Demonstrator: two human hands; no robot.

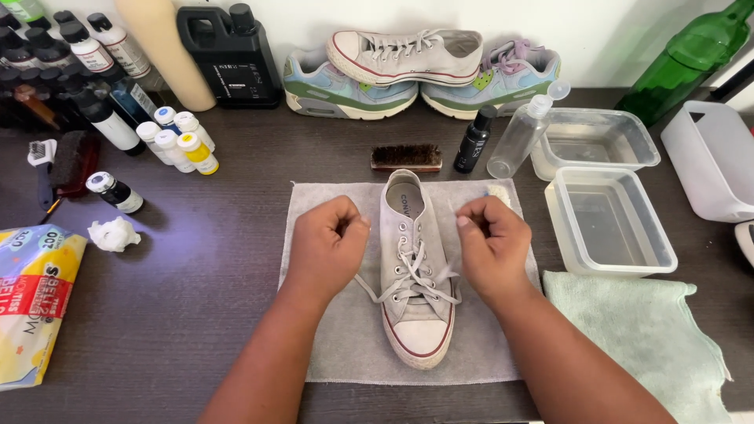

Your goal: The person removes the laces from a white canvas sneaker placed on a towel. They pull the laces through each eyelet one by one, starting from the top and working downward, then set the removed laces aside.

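A grey canvas sneaker (414,314) with a white rubber toe lies on a grey cloth (339,345), toe toward me. Its white laces (408,279) are partly loosened and run out to both sides. My left hand (328,243) is a fist at the shoe's left side, pinching a lace end. On the shoe's right side my right hand (493,245) pinches the other lace end. Both hands hover just above the cloth, beside the eyelets.
A brown brush (406,157), a small black bottle (474,140) and a clear bottle (518,137) stand behind the cloth. Two clear tubs (609,224) sit right, a pale green cloth (652,345) below them. Other sneakers (416,67) line the wall. Bottles crowd the far left.
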